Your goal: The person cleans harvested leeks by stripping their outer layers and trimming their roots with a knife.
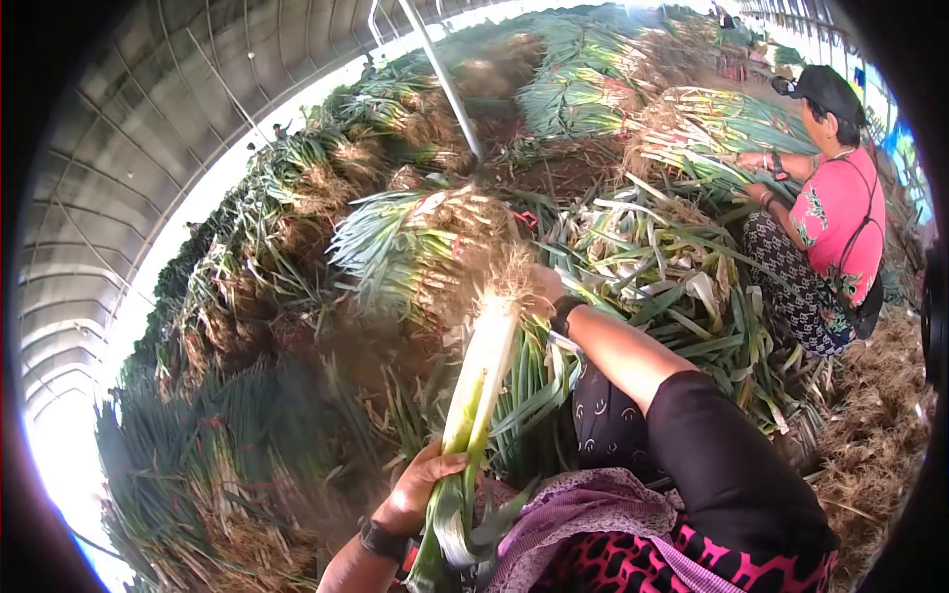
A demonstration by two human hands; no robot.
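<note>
The big leek [478, 371] is on the near side of the tied bundle [381, 240]. The left hand [423, 482] pinches its green part. It slants away, roots [506, 285] beside the right hand [544, 293], whose grip I cannot tell.

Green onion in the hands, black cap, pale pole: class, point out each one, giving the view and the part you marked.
Green onion [482, 366]: head view, on its pale stalk.
Black cap [835, 94]: head view, on its crown.
Pale pole [442, 77]: head view, mid-length.
</note>
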